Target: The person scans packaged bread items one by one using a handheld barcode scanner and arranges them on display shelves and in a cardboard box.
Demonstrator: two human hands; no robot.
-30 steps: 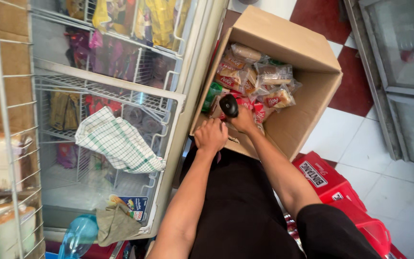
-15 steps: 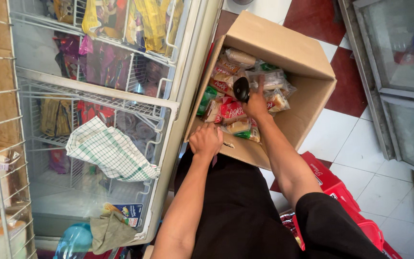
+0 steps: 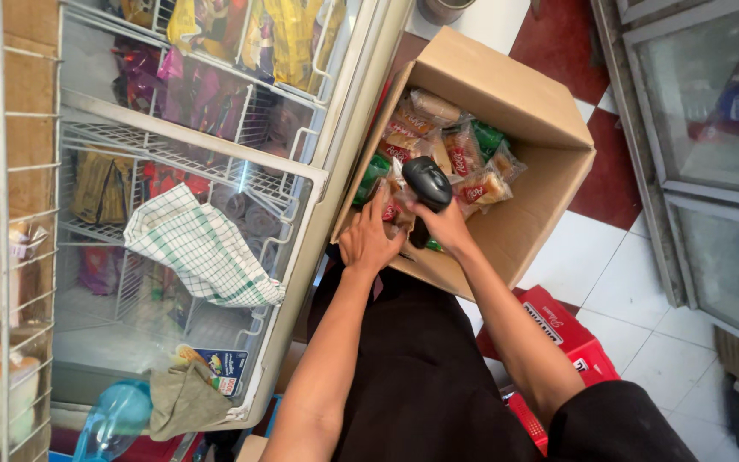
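My right hand [image 3: 448, 227] grips the black scanner [image 3: 426, 184], fingers wrapped round its handle, head angled down at the packets [image 3: 459, 158] in the box [image 3: 549, 205] — left hand [image 3: 368, 244] spread, steadying a packet

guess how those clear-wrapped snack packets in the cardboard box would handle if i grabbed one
The snack packets look small and puffy, so probably light. Their glossy film wrap likely feels slippery and crinkles. Heaped loosely in the cardboard box, neighbours may slide when one is pulled.
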